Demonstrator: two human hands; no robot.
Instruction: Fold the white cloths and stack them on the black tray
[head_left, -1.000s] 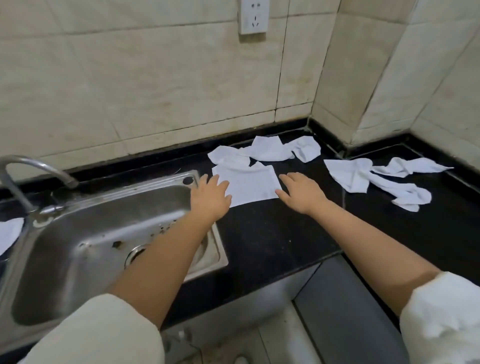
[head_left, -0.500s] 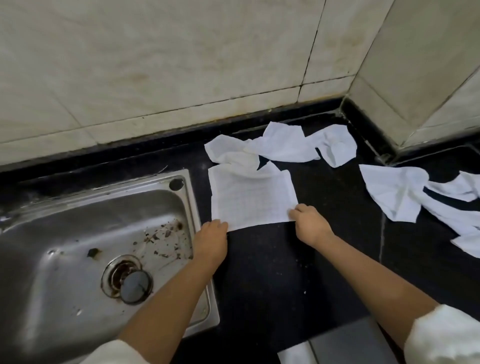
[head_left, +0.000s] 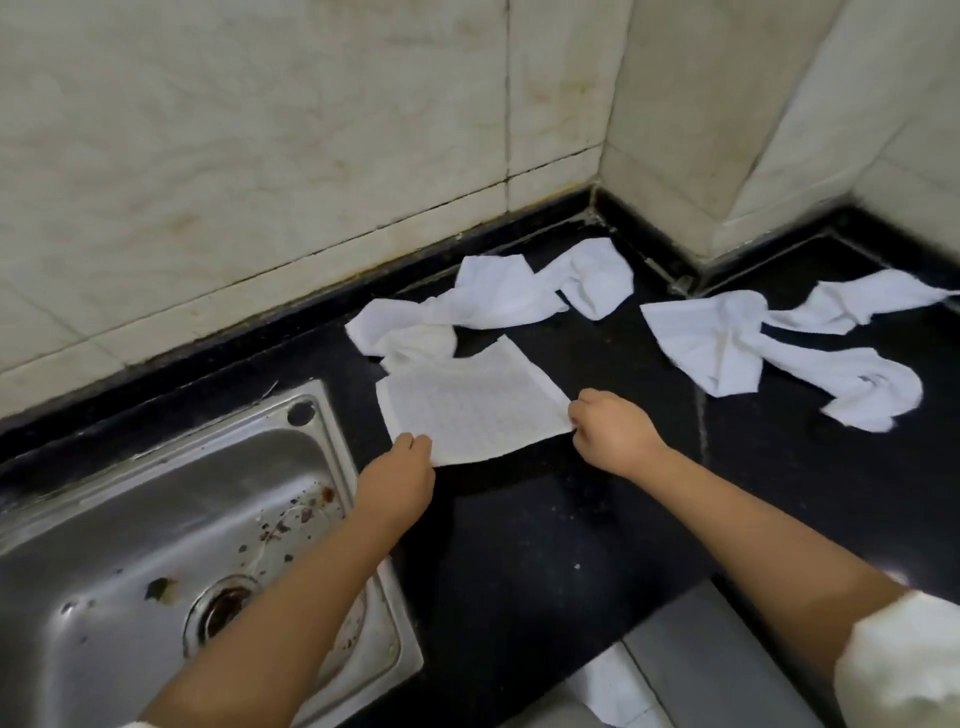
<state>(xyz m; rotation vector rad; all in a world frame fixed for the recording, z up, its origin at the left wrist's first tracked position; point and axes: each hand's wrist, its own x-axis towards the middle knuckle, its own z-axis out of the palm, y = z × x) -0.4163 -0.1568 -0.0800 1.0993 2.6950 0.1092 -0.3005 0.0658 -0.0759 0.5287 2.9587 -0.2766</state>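
Fingers of both hands pinch the near corners of one flat white cloth (head_left: 470, 405), likely ready to fold it.

The left hand (head_left: 400, 478) and right hand (head_left: 613, 431) lift its near edge off the black countertop (head_left: 545, 545) beside the steel sink (head_left: 156, 545). Crumpled cloths (head_left: 493, 301) wait behind; more cloths (head_left: 753, 343) lie to the right. No black tray is in view.

— How is the light?
— Dim and flat, soft from above; the tiled wall (head_left: 260, 156) is the brightest area, the black counter (head_left: 519, 545) nearly featureless.
— Glare?
— Dull sheen on the steel sink (head_left: 130, 493), lower left.
— Sharpness?
— Soft overall, smeared at the right edge; wall lines bow from wide-angle distortion.
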